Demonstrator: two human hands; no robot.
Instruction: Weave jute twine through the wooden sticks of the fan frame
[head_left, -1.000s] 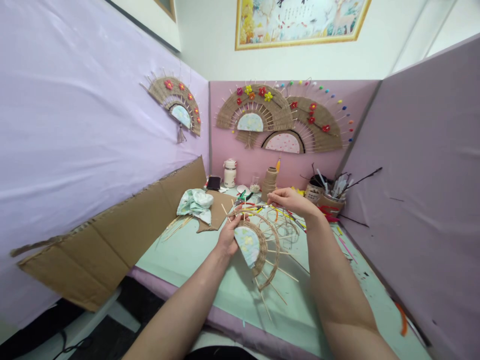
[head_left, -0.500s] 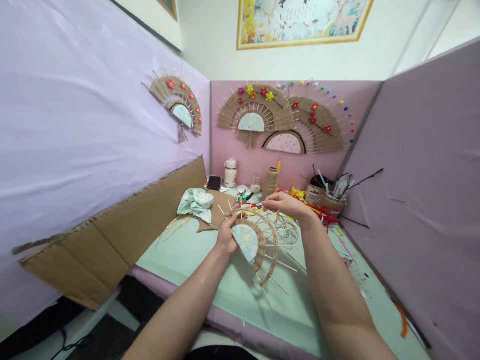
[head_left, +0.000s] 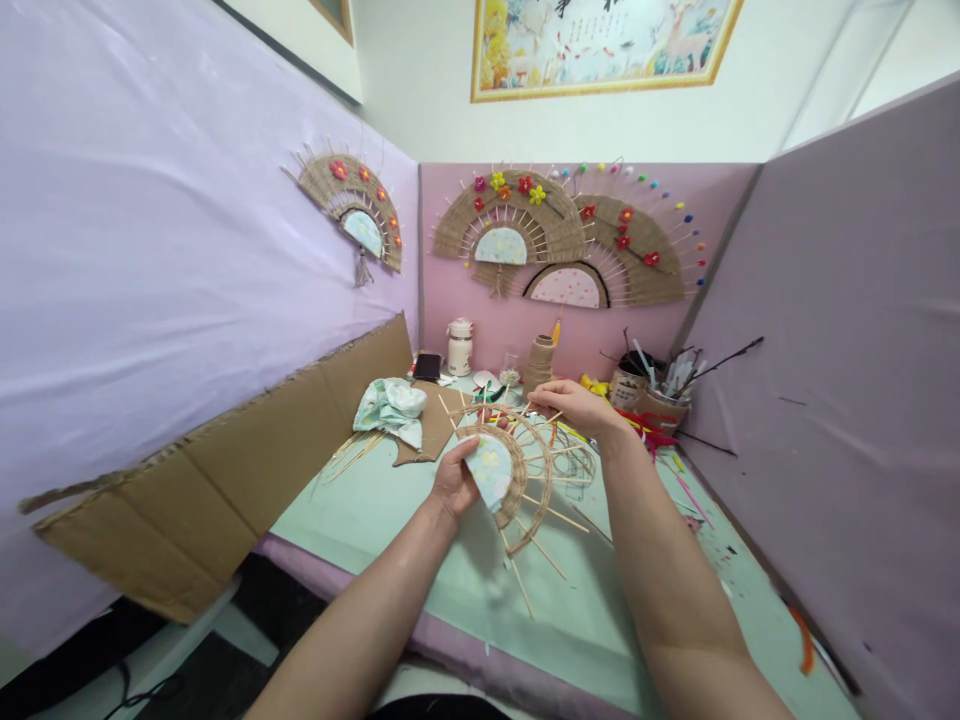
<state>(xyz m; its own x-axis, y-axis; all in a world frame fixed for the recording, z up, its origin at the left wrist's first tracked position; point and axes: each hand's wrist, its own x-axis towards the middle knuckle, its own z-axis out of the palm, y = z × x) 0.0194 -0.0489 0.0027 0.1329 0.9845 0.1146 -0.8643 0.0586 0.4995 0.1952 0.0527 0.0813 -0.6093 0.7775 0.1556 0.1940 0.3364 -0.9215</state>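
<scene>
My left hand [head_left: 456,478] grips a half-round fan frame by its flat side, the thumb over the blue-green floral cloth centre [head_left: 490,470]. A band of woven twine [head_left: 517,480] borders the cloth. Thin wooden sticks [head_left: 564,514] fan outward, and a separate twine ring [head_left: 548,480] crosses them farther out. My right hand [head_left: 574,405] is closed in a pinch beside the upper stick tips; what looks like a thin strand of twine is at its fingertips, hard to make out. Loose twine [head_left: 576,462] lies in loops on the table below that hand.
Behind the hands stand a twine cone [head_left: 540,362] and a white bottle [head_left: 460,347]. Crumpled floral cloth [head_left: 390,408] lies on cut cardboard [head_left: 439,425] at left. Pots of sticks and branches [head_left: 660,400] stand at right. A cardboard panel [head_left: 225,470] lines the left edge.
The fan has turned slightly counterclockwise in my left hand, and its lower sticks have shifted up and left. My left fingers have moved behind it. My right hand stays pinched, slightly higher.
</scene>
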